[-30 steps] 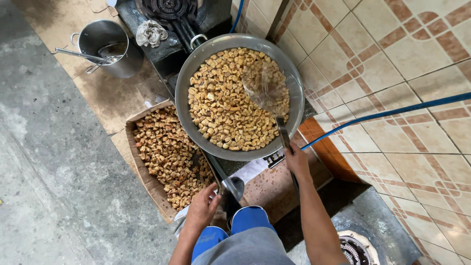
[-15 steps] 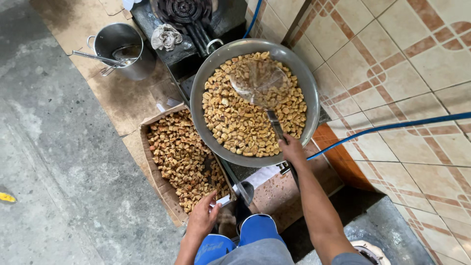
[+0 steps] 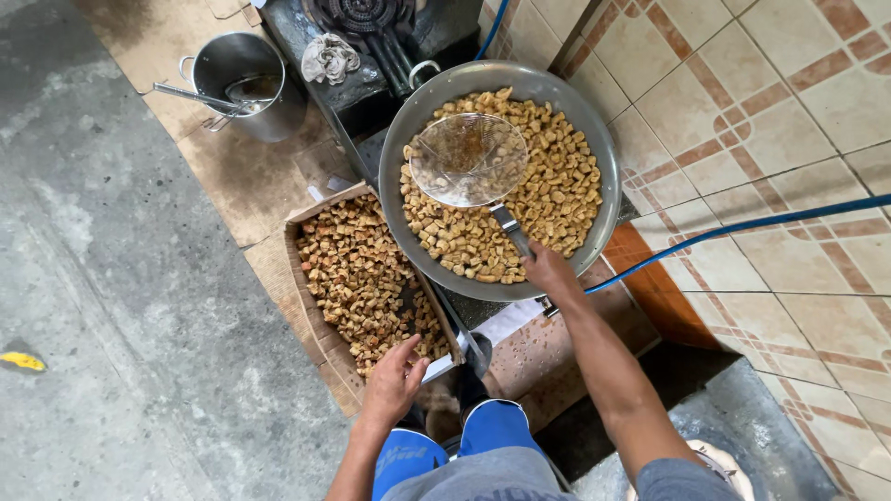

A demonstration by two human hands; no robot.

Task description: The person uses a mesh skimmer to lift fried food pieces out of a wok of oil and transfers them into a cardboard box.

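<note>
At nine o'clock of the view lies bare grey concrete floor, with a small yellow scrap on it near the left edge. Up at eleven o'clock a round steel pot stands on flattened brown cardboard, a long metal ladle resting across its rim. Just right of the pot, at twelve o'clock, a crumpled grey rag lies on a black gas burner stand.

Toward the centre, an open brown cardboard box sits on the floor, filled with small golden-brown fried cubes. The left hand hovers at the box's near corner, at six o'clock, fingers loosely spread and empty, just above the cubes.

Right of the box, touching its edge, a wide round grey metal pan holds a thick layer of the same fried cubes. A round wire-mesh skimmer lies over the pan's upper left part, with a few cubes in it, and its metal handle runs down toward five o'clock. The right hand is closed around that handle at the pan's near rim.

At three o'clock a thin blue hose crosses a beige tiled wall with terracotta lines.
</note>
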